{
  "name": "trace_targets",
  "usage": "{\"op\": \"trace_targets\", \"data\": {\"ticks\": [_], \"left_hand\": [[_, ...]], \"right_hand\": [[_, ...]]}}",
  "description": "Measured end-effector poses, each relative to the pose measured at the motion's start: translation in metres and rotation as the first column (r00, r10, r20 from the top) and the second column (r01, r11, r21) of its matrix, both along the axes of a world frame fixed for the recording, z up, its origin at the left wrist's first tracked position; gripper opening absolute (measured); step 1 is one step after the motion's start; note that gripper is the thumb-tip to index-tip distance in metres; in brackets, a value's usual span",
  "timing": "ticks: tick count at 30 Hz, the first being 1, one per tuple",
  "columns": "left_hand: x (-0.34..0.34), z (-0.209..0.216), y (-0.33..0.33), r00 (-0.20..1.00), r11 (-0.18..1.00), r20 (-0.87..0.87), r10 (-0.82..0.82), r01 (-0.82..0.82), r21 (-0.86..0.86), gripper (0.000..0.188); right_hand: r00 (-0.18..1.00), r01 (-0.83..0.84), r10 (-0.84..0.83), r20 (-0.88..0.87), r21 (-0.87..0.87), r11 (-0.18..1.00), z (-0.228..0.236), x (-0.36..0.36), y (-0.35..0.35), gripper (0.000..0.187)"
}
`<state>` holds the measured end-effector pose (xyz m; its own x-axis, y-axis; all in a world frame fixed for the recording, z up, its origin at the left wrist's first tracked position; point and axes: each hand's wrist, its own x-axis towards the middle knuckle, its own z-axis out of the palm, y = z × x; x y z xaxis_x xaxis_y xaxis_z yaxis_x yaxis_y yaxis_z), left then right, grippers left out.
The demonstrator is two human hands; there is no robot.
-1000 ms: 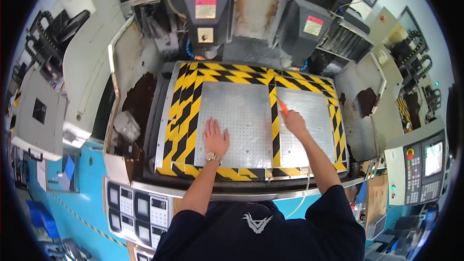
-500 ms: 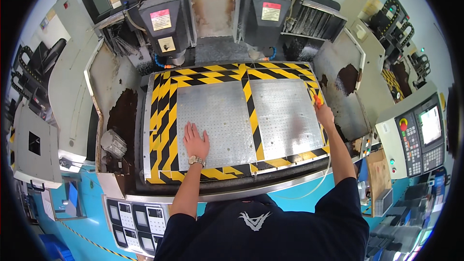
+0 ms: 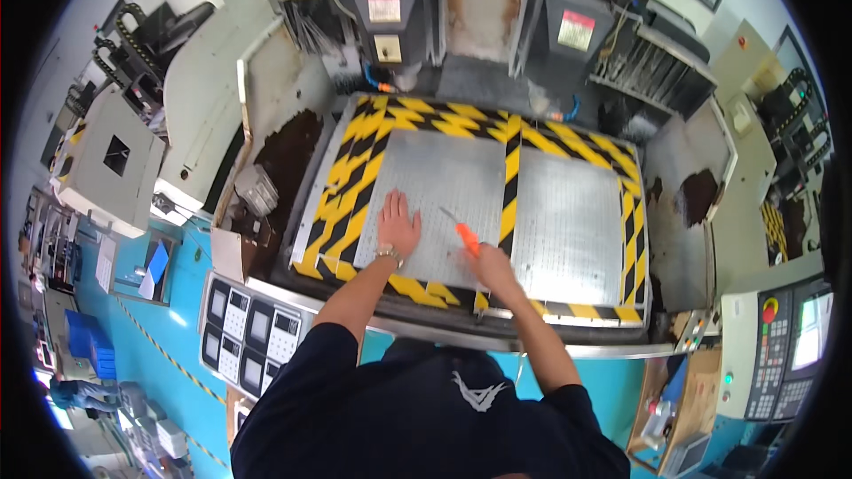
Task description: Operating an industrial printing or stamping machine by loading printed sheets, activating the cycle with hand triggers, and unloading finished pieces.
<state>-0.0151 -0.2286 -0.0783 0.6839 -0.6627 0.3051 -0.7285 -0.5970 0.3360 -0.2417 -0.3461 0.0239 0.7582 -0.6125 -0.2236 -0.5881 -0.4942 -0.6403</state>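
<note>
My left hand [image 3: 398, 223] lies flat with fingers stretched on the left panel of the perforated metal plate [image 3: 448, 160]. A watch sits on that wrist. My right hand [image 3: 488, 266], slightly smeared by motion, is closed round an orange air blow gun [image 3: 466, 237]. Its thin nozzle points up and left over the left panel, a little right of my left hand. Yellow-and-black striped tape [image 3: 509, 177] borders the plate and divides it into two panels. The right panel [image 3: 568, 222] has no hand over it.
Two dark spindle housings [image 3: 390, 18] with blue-orange coolant nozzles stand behind the plate. Rust-stained machine walls [image 3: 688, 168] flank it. A control panel [image 3: 781, 346] is at right. A tray of black-and-white panels [image 3: 251, 333] sits at front left, beside the metal front edge [image 3: 612, 351].
My right hand has swung the blow gun from the plate's right edge leftward and nearer, to beside the middle tape. The view has turned. My left hand stays flat on the left panel.
</note>
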Motion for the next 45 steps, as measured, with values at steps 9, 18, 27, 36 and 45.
{"op": "trace_targets", "data": {"ticks": [9,18,27,36,45], "left_hand": [[0.036,0.06,0.051,0.792,0.921,-0.497,-0.355,0.205,-0.332,0.06],[-0.086,0.097,0.199,0.513,0.787,-0.814,-0.273,-0.368,-0.496,0.028],[-0.13,0.093,0.116,0.786,0.965,-0.573,-0.232,0.114,-0.236,0.027],[-0.166,0.105,0.07,0.63,0.933,-0.704,-0.327,0.333,-0.136,0.026],[-0.179,0.12,0.099,0.716,0.91,-0.567,-0.407,0.373,-0.181,0.018]], "right_hand": [[0.99,0.084,-0.075,0.121,-0.063,0.995,-0.012,0.063,-0.054,0.052],[0.917,0.316,-0.339,-0.208,-0.138,0.939,0.069,-0.23,0.007,0.044],[0.684,0.581,-0.672,-0.283,-0.346,0.737,0.081,-0.33,0.018,0.048],[0.919,0.382,-0.385,-0.091,-0.042,0.923,0.064,-0.23,0.03,0.051],[0.782,0.622,-0.624,-0.017,0.088,0.778,0.02,-0.207,-0.178,0.063]]}}
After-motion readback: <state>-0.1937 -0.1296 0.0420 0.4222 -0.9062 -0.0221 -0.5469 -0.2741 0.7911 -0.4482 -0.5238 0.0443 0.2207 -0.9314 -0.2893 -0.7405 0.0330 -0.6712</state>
